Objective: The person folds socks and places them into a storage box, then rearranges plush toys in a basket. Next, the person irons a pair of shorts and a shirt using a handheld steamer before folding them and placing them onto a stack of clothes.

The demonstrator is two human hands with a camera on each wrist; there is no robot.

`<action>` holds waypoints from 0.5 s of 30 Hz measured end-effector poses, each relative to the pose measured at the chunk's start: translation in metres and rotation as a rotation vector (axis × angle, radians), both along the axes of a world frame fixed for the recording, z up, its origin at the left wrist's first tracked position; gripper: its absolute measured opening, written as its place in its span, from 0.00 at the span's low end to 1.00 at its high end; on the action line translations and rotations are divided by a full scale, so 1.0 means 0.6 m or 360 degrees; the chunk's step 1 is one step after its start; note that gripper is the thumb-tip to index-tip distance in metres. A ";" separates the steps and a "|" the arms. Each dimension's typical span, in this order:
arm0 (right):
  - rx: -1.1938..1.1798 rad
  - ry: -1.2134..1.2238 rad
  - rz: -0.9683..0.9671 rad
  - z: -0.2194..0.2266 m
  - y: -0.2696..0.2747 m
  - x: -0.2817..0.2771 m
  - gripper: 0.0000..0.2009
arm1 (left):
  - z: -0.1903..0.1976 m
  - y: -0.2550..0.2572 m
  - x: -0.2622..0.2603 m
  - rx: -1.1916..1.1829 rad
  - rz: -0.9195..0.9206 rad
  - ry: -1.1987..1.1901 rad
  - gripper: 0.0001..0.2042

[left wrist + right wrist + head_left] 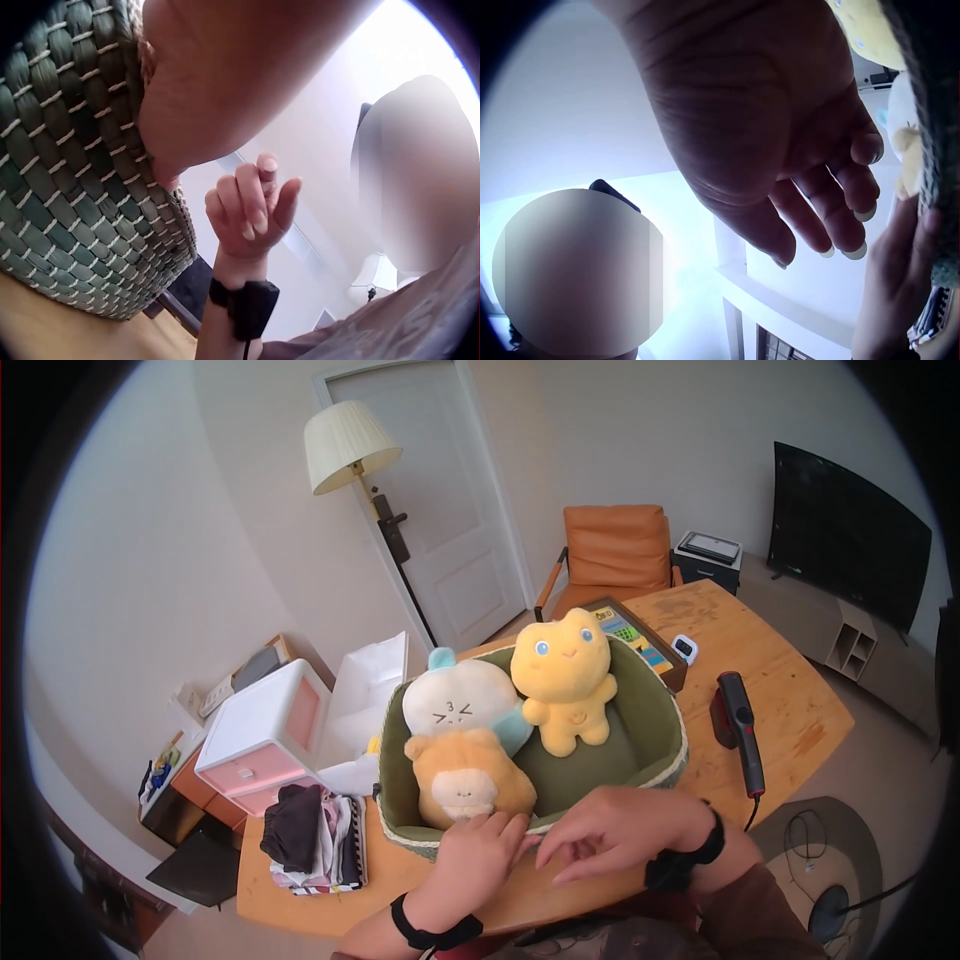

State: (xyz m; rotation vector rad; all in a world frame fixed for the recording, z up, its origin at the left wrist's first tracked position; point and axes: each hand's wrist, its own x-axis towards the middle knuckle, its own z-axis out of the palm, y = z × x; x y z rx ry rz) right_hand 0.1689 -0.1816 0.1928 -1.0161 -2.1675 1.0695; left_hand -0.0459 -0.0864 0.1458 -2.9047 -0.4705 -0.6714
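Observation:
A green woven basket (648, 705) with a pale rim sits on the table, its stitched side (82, 172) filling the left of the left wrist view. My left hand (476, 862) grips its near rim, thumb outside, fingers over the edge beside a light-brown plush toy (470, 780). Behind that toy lies a white plush toy (455, 695) with pale-blue parts; a yellow plush toy (565, 680) leans on the basket's far side. My right hand (620, 830) hovers just outside the near rim, fingers loosely bent and holding nothing, as the right wrist view shows.
Folded clothes (315, 840) are stacked left of the basket, near a white and pink drawer box (265, 730). On the right lie a black handheld appliance (740, 730) with a cord and a small white device (685, 649). A tray of colourful cards (635, 635) stands behind the basket.

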 end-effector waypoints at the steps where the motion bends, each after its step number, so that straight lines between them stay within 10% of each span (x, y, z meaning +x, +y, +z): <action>1: 0.0092 0.0036 -0.0151 0.017 -0.009 0.010 0.11 | 0.003 -0.009 -0.007 0.0016 -0.0021 0.0056 0.11; 11: 0.0624 0.0066 -0.0920 0.154 0.087 0.108 0.09 | 0.071 -0.075 -0.044 -0.0093 -0.0317 0.0900 0.10; 15: 0.0714 -0.0312 -0.1116 0.211 0.149 0.128 0.10 | 0.172 -0.064 -0.012 -0.0763 -0.0455 0.1438 0.13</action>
